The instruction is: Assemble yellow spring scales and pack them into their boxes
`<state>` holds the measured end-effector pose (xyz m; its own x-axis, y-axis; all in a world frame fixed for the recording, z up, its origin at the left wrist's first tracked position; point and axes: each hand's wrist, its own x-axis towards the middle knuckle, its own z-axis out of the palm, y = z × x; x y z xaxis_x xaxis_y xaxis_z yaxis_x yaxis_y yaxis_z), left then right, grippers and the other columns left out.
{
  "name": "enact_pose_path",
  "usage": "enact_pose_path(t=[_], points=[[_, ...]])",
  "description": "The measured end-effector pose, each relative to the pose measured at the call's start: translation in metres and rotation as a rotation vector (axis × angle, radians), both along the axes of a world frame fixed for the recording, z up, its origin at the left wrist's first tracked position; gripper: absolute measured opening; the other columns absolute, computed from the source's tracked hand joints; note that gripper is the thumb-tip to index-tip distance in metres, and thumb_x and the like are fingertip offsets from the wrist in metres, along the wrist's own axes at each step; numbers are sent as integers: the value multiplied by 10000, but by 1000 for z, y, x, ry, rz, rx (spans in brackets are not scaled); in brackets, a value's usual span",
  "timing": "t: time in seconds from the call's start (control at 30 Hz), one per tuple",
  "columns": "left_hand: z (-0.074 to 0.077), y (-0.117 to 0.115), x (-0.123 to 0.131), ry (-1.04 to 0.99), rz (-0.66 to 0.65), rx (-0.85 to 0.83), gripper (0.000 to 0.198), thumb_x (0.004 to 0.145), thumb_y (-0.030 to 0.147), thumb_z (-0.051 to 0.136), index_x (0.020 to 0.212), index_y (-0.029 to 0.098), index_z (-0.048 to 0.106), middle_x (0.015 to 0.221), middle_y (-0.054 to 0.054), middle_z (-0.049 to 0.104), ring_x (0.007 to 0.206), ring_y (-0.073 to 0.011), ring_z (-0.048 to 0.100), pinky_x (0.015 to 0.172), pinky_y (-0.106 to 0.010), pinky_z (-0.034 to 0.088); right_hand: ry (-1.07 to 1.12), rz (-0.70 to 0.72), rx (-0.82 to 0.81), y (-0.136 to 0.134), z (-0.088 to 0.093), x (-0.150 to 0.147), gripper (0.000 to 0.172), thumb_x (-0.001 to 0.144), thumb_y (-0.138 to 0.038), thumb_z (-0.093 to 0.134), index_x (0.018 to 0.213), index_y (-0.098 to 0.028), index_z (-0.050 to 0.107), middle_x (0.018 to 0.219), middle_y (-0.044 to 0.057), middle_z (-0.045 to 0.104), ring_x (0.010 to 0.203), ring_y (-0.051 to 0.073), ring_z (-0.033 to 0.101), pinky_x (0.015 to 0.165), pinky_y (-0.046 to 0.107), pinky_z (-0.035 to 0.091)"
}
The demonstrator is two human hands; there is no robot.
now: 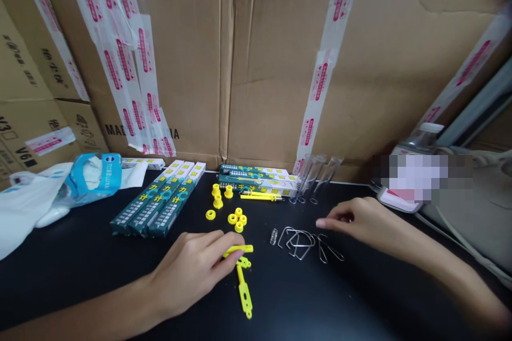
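Yellow strip (248, 249) is pinched by the left hand (194, 262), grip narrow.

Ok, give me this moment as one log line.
left hand: pinching yellow strip | right hand: near bent wires, grip unclear | between hands: spring coils | farther back: yellow caps, clear tubes, boxes

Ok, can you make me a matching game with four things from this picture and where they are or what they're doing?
1. Left hand
2. Clear tubes
3. Bent metal wires
4. Tissue pack

A. silver, beside a small coil spring
B. blue, over at the picture's left
C. pinching a yellow plastic strip
D. see-through, near the force-gauge boxes

Pairs: 1-C, 2-D, 3-A, 4-B
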<state>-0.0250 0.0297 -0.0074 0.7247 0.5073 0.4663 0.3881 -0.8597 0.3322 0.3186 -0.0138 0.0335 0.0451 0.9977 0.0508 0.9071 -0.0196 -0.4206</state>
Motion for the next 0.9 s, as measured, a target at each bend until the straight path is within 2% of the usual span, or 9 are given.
enact_pose_path(t=[0.13,0.27,0.33,0.4,0.47,0.5,0.57,0.7,0.9], points=[[1,1,0,-11,-19,45,208,1048,306,463,1105,238,650,811,29,696,604,-126,654,587,-242,470,139,138,106,-7,13,-18,427,949,-532,500,911,-248,817,685,42,692,609,193,582,550,300,401],[2,1,-1,13,-15,86,243,1055,321,444,1075,222,666,780,23,681,615,-134,665,576,-247,466,513,257,26,-17,14,-57,324,917,-481,603,1103,-286,782,740,15,671,635,174,564,549,279,405],[3,1,-1,24,-19,110,265,1060,333,429,1073,222,670,758,25,672,614,-135,665,561,-246,459,753,246,-8,-20,7,-78,422,870,-433,693,1277,-323,682,698,-24,649,627,158,570,576,268,424],[2,0,-2,26,-26,126,277,1062,345,421,1068,225,671,760,24,673,627,-136,669,569,-245,464,911,233,-15,-21,-3,-96,329,861,-398,721,1173,-297,737,689,-26,668,665,146,588,668,273,458],[2,0,-2,18,-37,136,277,1061,351,422,1060,225,669,780,21,682,641,-137,672,591,-245,477,1034,214,-47,-20,-16,-109,191,827,-391,764,945,-241,779,713,-5,696,657,136,589,619,250,452],[2,0,-2,11,-40,141,275,1061,348,423,1053,224,668,783,20,684,639,-136,669,594,-246,479,1102,196,-55,-19,-22,-113,173,799,-384,793,872,-229,767,776,5,709,647,128,585,572,236,439],[1,1,-1,-3,-45,153,270,1060,343,426,1039,223,667,768,23,677,623,-135,656,580,-247,471,1202,209,-29,-17,-32,-120,171,761,-345,834,755,-209,730,836,1,696,670,118,598,638,242,471],[0,2,0,-5,-42,169,267,1057,347,434,1027,226,670,731,29,655,601,-135,641,554,-250,447,1287,148,29,-17,-42,-124,180,728,-290,867,718,-217,703,767,-27,687,713,114,596,693,219,463],[0,2,0,-18,-57,154,270,1058,343,434,1018,223,672,725,33,650,591,-124,635,555,-244,440,1358,71,-18,-19,-42,-124,192,707,-286,888,711,-219,708,773,-23,750,746,109,650,717,193,483]])
